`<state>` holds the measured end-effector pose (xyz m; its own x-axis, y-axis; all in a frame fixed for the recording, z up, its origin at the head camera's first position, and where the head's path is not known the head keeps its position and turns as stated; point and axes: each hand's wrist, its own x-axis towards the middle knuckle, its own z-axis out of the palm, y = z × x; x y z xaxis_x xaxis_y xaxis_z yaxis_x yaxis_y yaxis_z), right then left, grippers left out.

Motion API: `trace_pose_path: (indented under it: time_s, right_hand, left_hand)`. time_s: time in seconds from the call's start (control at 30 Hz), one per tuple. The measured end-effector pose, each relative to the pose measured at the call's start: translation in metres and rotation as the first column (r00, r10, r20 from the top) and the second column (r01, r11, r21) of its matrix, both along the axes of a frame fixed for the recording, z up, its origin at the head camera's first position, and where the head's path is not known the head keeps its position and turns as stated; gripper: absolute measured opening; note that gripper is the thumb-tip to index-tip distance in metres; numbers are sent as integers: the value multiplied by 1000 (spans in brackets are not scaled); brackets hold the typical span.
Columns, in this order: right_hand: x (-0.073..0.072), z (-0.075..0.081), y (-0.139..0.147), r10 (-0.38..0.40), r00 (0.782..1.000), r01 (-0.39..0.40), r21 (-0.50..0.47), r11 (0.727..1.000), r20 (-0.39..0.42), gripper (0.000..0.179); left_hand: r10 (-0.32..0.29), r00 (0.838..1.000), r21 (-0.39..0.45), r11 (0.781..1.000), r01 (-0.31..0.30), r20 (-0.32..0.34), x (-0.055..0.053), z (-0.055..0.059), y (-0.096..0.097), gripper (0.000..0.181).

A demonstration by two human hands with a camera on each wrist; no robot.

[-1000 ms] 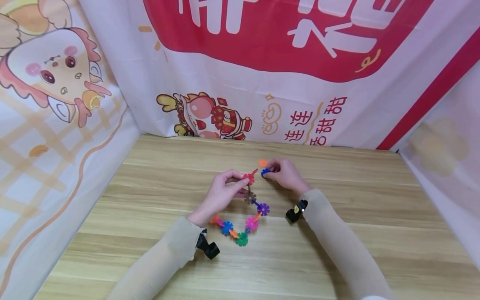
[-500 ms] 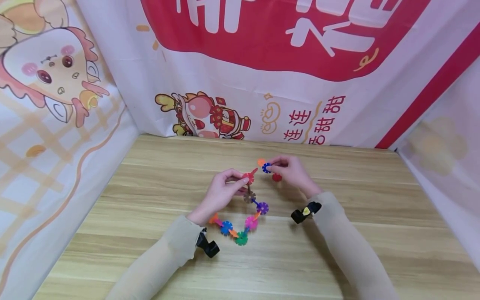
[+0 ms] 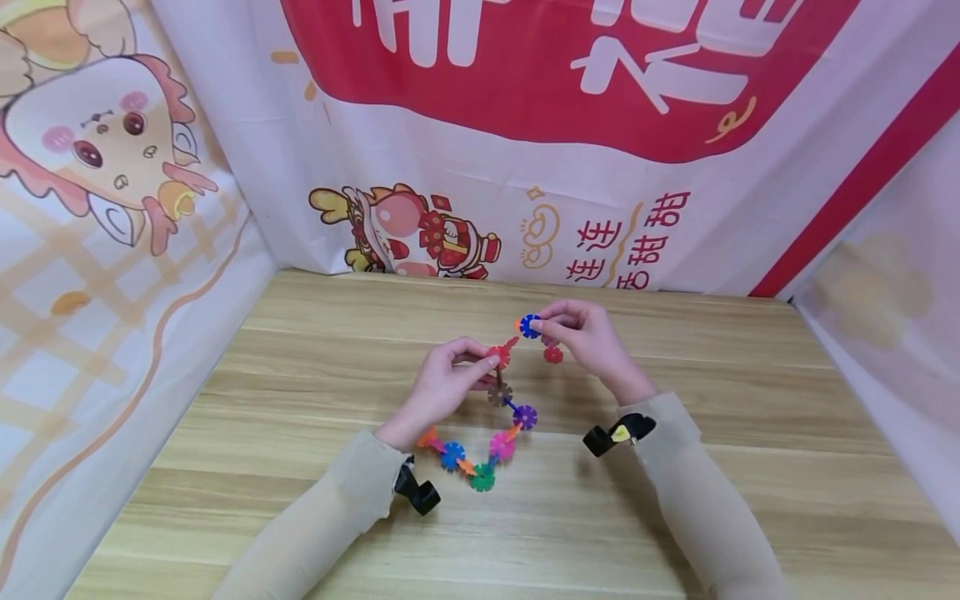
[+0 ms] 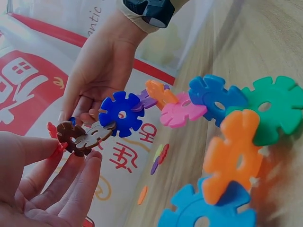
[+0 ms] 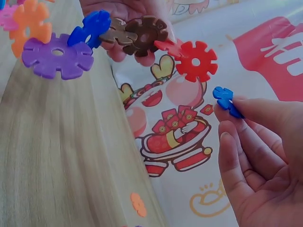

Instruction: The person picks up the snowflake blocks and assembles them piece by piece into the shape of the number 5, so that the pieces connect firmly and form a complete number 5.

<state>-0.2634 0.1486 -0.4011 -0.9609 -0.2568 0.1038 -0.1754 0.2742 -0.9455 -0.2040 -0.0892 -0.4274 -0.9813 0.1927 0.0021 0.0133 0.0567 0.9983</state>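
Note:
In the head view my left hand [image 3: 442, 379] pinches a red notched disc [image 3: 498, 357] at the upper end of a chain of interlocking plastic discs. Brown discs [image 5: 146, 35] come after the red ones, then blue, purple [image 5: 57, 56], orange, pink and green [image 4: 274, 106]. The chain hangs from these fingers and curves below the hand. Between thumb and fingertips my right hand [image 3: 588, 337] holds a single blue notched disc [image 5: 227, 101]. That blue disc is apart from the chain's red end disc [image 5: 196, 61], a short way off in the right wrist view.
Loose discs lie on the wooden table [image 3: 675, 500]: a red one [image 3: 553, 355] below my right hand and an orange one [image 5: 138, 204] farther back. Printed cloth [image 3: 645, 208] hangs behind the table and along its sides. Both wrists carry black cameras.
My right hand has moved up and slightly right with the blue disc, which now overlaps the orange disc in the head view. A loose red disc has come into sight. My left hand stays nearly still.

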Motion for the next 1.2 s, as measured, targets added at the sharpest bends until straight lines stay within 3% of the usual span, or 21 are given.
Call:
trace_pose_path:
  time_s: [0.7, 1.2]
  right_hand:
    - [7, -5, -5, 49, 999, -49, 1, 999, -21, 21]
    - [8, -9, -13, 29, 999, -29, 14, 999, -19, 24]
  left_hand:
    - [-21, 1000, -11, 1000, 21, -12, 0, 0, 0, 14]
    - [31, 999, -25, 999, -31, -9, 2, -3, 3, 12]
